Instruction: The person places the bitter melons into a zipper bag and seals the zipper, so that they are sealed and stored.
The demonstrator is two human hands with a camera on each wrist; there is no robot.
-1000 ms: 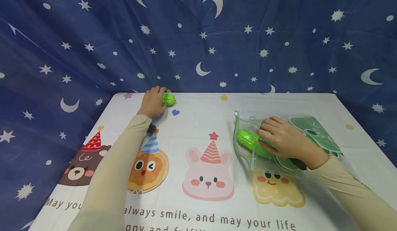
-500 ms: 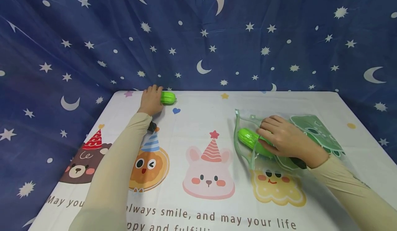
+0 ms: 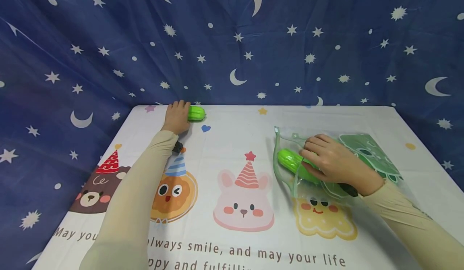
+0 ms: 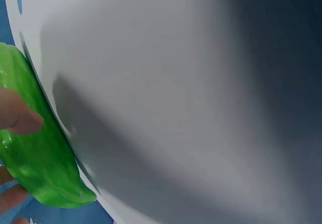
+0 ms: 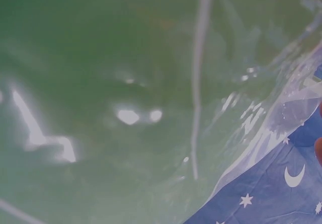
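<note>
At the back left of the table, my left hand grips a bright green ribbed toy cucumber. In the left wrist view the thumb lies across this cucumber, with fingertips on its far side. A clear zip bag with green trim and a green printed animal lies at the right. My right hand pinches the upper film near its mouth, which gapes to the left. Inside the bag rests a second green cucumber, partly hidden by that hand. Green-tinted film fills most of the right wrist view.
A white tablecloth with printed cartoon figures and lettering covers the table. Behind it and at the sides hangs a dark blue cloth with stars and moons, meeting the table's back edge. Each wrist carries a small black device.
Since a second ago the left hand has drawn back slightly to the left, still holding the cucumber. The right hand and the bag have stayed in place. The head view has tilted slightly.
</note>
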